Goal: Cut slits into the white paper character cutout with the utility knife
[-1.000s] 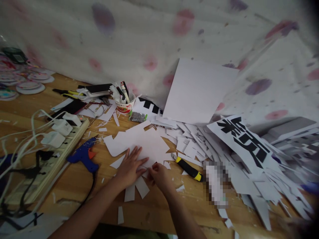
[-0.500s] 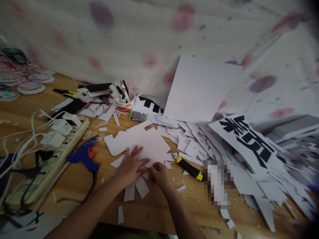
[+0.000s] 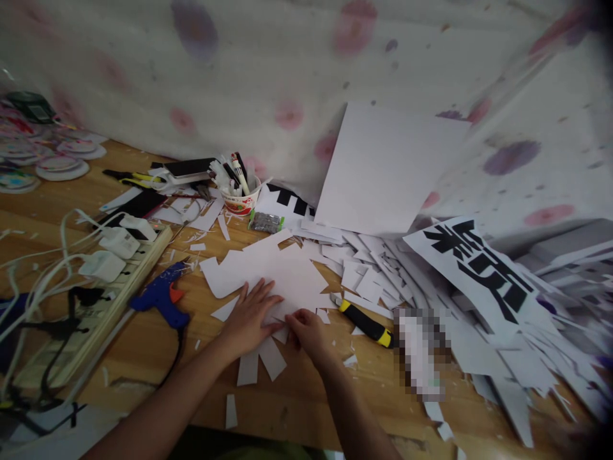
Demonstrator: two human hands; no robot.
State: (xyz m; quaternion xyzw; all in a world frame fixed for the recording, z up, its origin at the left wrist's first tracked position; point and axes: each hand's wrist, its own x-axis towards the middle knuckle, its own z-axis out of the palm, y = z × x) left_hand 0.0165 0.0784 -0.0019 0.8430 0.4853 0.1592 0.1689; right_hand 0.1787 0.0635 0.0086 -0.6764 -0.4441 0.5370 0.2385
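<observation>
A jagged white cut-out sheet (image 3: 268,268), which looks like thin board, lies on the wooden table before me. My left hand (image 3: 251,316) rests flat on its lower part, fingers spread, thumb pointing toward the other hand. At the sheet's lower edge, my right hand (image 3: 305,332) has its fingers pinched together close to the left thumb. What the pinch holds is hidden by the fingers. Narrow white pieces (image 3: 272,359) stick out below the hands. To the right lies a black and yellow utility knife (image 3: 366,322), its blade end near the sheet.
A blue glue gun (image 3: 163,297) and a power strip (image 3: 138,268) with plugs and cables lie left. Behind stand a cup of pens (image 3: 239,203) and a leaning white board (image 3: 383,172). White offcuts and a sheet with black characters (image 3: 472,265) pile up right.
The right hand's fingers have shifted very slightly up and left along the sheet's edge. The left hand stays almost where it was, and the camera view has moved a little.
</observation>
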